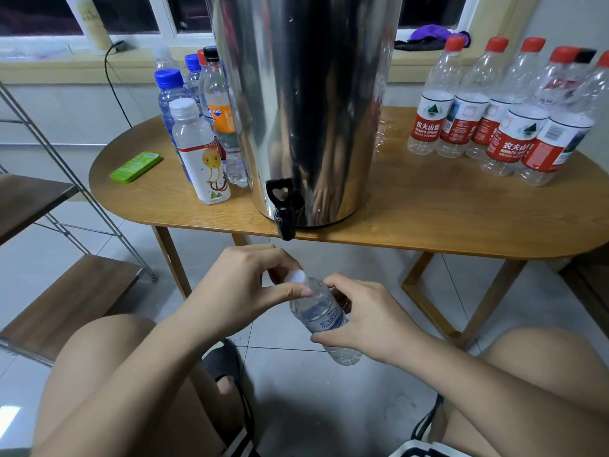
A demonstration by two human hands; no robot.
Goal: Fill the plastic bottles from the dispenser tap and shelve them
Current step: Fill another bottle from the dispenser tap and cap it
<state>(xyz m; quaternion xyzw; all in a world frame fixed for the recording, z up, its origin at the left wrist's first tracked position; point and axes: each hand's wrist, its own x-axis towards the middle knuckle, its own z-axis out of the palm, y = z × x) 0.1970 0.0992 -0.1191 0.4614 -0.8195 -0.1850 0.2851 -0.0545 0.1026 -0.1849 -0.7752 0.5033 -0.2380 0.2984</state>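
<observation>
A small clear plastic bottle (321, 316) with a blue label is held tilted below the table's front edge. My right hand (365, 319) grips its body. My left hand (245, 285) pinches its white cap (296, 278) at the neck. Above them, the black tap (282, 209) of the tall steel dispenser (306, 103) sticks out over the table edge. Several red-capped empty bottles (507, 110) stand on the right of the table. Several mixed bottles (201, 127) with blue, white and black caps stand on the left.
The wooden oval table (428, 212) has water puddles around the dispenser base. A green flat case (135, 167) lies on its left end. A metal-framed shelf (59, 291) with wooden boards stands at the left. My bare knees and a black sandal are low in view.
</observation>
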